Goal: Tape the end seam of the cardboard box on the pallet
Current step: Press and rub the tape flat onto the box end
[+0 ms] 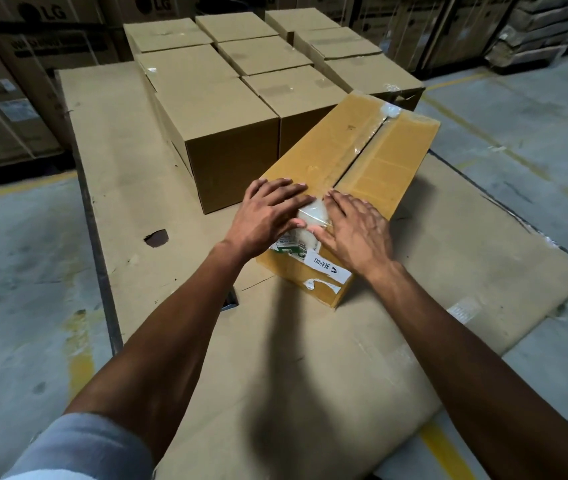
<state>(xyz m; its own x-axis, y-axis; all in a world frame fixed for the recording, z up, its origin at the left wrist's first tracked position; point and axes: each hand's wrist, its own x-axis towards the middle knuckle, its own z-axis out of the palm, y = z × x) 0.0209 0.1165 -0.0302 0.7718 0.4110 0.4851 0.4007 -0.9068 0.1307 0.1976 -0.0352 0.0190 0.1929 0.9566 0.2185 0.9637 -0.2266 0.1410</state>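
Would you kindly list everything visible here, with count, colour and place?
Yellow-brown cardboard box: one, near end under both hands.
Clear tape: one patch, over the box's near end seam, between the hands.
White label: one, on the box's near end face.
Tan boxes: about eight, grouped behind the yellow-brown one.
Cardboard sheet: tan, covering the pallet.
Printed cartons: brown, stacked at far left and back.
Floor: grey concrete, yellow lines.
Left hand: flat on the box's near end.
Right hand: flat beside it.
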